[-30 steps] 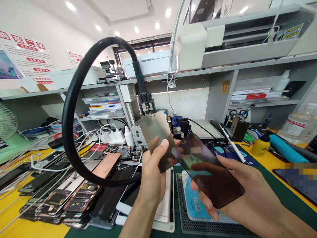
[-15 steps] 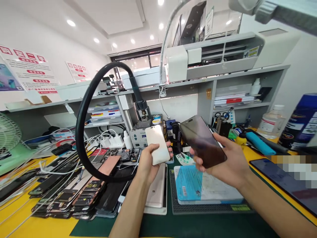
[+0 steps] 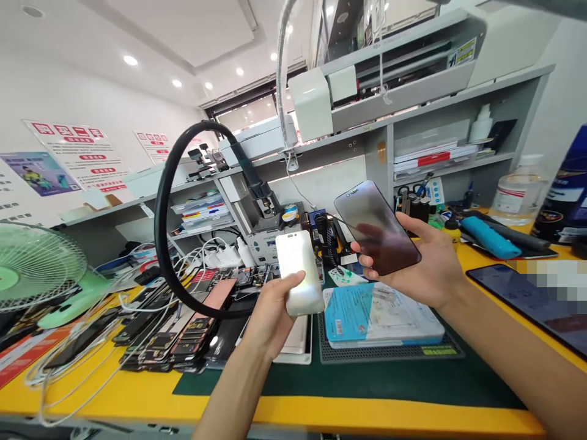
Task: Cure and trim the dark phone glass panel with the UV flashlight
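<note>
My left hand (image 3: 275,308) is closed round a small pale phone-like slab (image 3: 299,260), thumb on its bright, shiny face. In my right hand (image 3: 426,260) lies a larger dark smartphone (image 3: 378,229), tilted, its glossy screen towards me and a cutout near the top edge. The two are held apart above the bench. Beneath the dark phone a blue-and-white package (image 3: 351,311) rests on a grey textured pad (image 3: 389,355). Partly hidden behind my left wrist is a whitish flat device (image 3: 300,342) on the green mat (image 3: 367,382).
Several stacked phone parts (image 3: 183,342) and white cables (image 3: 126,302) spread over the left side. A thick black hose (image 3: 160,201) loops above them. A green fan (image 3: 41,275) stands far left. On the right are a large tablet-like screen (image 3: 527,302) and a clear bottle (image 3: 518,189).
The view has shifted, showing more of the fan and the bench's front edge. The pale slab shows more of its lower end, and the dark phone appears slightly higher. Both hands keep their hold.
</note>
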### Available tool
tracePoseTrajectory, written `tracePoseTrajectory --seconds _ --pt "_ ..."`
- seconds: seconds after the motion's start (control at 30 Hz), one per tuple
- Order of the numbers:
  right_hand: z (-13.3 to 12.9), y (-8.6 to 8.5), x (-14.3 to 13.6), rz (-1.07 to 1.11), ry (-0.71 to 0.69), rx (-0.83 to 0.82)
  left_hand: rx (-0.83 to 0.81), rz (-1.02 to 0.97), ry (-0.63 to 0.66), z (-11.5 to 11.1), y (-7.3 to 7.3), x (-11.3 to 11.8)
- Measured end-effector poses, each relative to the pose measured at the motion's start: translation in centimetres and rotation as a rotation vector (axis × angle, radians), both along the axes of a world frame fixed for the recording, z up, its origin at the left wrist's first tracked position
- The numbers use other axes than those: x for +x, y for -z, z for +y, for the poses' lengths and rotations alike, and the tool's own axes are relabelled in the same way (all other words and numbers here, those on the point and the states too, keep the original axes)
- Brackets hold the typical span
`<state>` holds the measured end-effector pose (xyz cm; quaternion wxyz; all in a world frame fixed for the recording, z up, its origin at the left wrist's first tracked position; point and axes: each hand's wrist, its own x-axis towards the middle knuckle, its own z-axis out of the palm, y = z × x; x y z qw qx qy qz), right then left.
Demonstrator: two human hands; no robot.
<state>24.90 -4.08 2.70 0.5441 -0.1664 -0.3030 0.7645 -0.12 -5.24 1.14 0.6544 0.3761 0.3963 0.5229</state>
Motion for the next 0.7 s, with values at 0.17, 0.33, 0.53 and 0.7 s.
tracePoseTrajectory --seconds 0.17,0.33,0.53,0.7 --pt "0.1 0.0 -0.1 -0.002 -0.009 0.008 0.012 -0.008 0.016 -0.9 0.6 0.6" --pt "0.1 0.1 -0.2 -0.023 -0.004 0.012 0.009 0.040 -0.069 -0.9 0.8 0.3" --pt "0.2 -0.1 -0.3 -0.081 0.057 0.010 -0.065 0.055 -0.173 -0.8 1.1 -0.3" --pt "0.4 -0.2 -0.1 -0.098 0.103 0.015 -0.137 0.091 -0.243 -1.0 1.7 -0.6"
